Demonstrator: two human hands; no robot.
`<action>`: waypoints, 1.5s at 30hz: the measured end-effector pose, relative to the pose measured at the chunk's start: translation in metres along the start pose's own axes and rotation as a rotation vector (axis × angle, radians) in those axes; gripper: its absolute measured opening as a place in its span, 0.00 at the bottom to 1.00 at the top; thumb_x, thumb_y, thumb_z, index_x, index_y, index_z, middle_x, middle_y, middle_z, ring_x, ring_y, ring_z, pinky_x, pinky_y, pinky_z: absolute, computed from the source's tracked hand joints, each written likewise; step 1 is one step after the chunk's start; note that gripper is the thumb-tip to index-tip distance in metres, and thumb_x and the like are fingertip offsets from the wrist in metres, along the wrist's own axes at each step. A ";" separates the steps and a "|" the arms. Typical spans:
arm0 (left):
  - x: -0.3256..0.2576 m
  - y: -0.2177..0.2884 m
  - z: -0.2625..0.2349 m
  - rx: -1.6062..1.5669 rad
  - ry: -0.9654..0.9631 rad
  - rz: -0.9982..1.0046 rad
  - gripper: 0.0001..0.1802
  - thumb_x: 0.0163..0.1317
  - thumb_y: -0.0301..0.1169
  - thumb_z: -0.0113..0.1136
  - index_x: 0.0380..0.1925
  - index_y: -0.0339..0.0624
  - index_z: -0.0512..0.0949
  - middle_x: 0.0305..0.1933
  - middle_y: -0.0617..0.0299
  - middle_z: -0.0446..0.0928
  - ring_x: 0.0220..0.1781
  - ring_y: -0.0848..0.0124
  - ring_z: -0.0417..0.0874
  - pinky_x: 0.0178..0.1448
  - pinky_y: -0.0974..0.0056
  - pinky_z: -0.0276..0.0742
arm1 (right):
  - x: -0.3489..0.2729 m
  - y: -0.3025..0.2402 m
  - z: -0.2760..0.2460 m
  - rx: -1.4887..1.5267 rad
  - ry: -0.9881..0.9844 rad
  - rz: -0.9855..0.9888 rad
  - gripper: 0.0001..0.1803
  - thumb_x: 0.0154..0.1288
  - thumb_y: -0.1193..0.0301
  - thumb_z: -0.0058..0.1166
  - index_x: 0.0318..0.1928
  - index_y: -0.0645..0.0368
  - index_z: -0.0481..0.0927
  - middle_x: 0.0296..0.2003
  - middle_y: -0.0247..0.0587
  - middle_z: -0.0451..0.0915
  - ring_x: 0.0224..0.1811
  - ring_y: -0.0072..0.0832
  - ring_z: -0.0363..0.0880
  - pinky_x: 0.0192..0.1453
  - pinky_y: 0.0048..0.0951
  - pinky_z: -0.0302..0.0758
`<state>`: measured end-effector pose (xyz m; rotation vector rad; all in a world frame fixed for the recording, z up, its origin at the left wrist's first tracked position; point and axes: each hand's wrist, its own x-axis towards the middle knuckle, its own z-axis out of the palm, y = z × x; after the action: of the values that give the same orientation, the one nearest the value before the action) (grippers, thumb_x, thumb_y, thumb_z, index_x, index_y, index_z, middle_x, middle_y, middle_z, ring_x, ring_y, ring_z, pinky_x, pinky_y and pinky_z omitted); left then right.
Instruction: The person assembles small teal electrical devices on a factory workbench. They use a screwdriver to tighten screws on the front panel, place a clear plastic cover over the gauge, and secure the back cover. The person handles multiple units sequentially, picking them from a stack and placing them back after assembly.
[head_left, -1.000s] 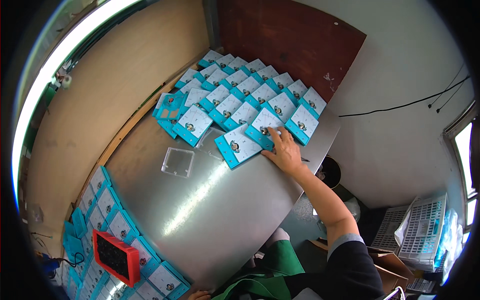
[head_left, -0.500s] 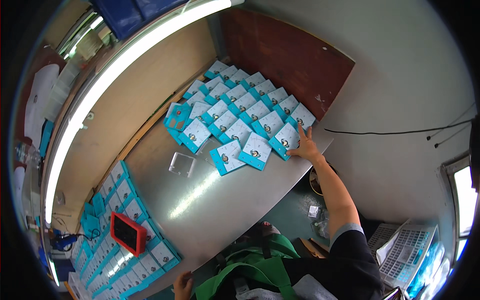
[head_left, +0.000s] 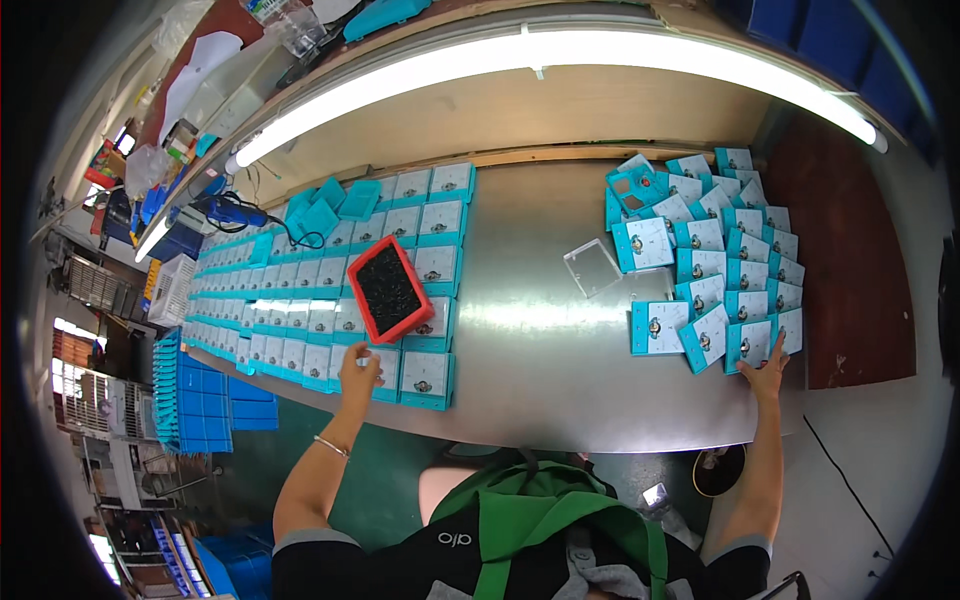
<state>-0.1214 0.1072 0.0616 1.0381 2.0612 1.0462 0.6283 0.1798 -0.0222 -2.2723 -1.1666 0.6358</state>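
Two groups of white-faced panel meters in teal housings lie on a metal table [head_left: 540,370]. My right hand [head_left: 768,372] rests flat, fingers apart, on the near edge of the right group [head_left: 725,270], touching a meter [head_left: 752,343] in its front row. My left hand [head_left: 360,368] reaches to the near edge of the left group [head_left: 300,300], its fingertips curled at a meter [head_left: 352,362] just below a red tray [head_left: 388,290] of small dark parts. Whether the left fingers grip anything is too small to tell.
A clear square plastic cover [head_left: 592,267] lies alone between the two groups. A blue tool with a cable [head_left: 235,213] lies at the back left. Stacked blue trays [head_left: 200,390] stand left of the table, and a lit tube lamp [head_left: 540,55] runs along the back.
The view has swung left, bringing the left group, the red tray and my left hand into sight. My right hand stays at the near edge of the right group.
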 end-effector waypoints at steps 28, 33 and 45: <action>-0.088 0.153 0.162 0.531 -0.516 0.611 0.08 0.62 0.31 0.55 0.34 0.36 0.73 0.26 0.46 0.74 0.27 0.49 0.76 0.31 0.54 0.68 | -0.146 -0.095 -0.028 0.621 -0.587 -0.279 0.36 0.62 0.64 0.61 0.66 0.64 0.62 0.34 0.44 0.81 0.24 0.20 0.78 0.31 0.24 0.78; -0.162 0.190 0.304 0.479 -0.927 0.744 0.08 0.61 0.32 0.55 0.34 0.38 0.72 0.28 0.44 0.75 0.34 0.44 0.78 0.37 0.50 0.72 | -0.139 -0.064 -0.057 0.690 -0.560 -0.068 0.43 0.62 0.58 0.61 0.68 0.66 0.55 0.35 0.46 0.80 0.26 0.22 0.80 0.33 0.25 0.79; -0.237 0.191 0.446 0.171 -0.790 0.940 0.25 0.58 0.30 0.57 0.56 0.39 0.67 0.56 0.46 0.69 0.58 0.50 0.70 0.61 0.54 0.68 | -0.101 0.106 -0.106 0.939 -0.128 0.179 0.11 0.59 0.79 0.53 0.43 0.60 0.72 0.21 0.31 0.72 0.10 0.16 0.63 0.10 0.19 0.56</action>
<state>0.4165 0.1489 0.0319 2.1748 0.9967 0.6439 0.7033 0.0187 0.0109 -1.5336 -0.5152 1.1197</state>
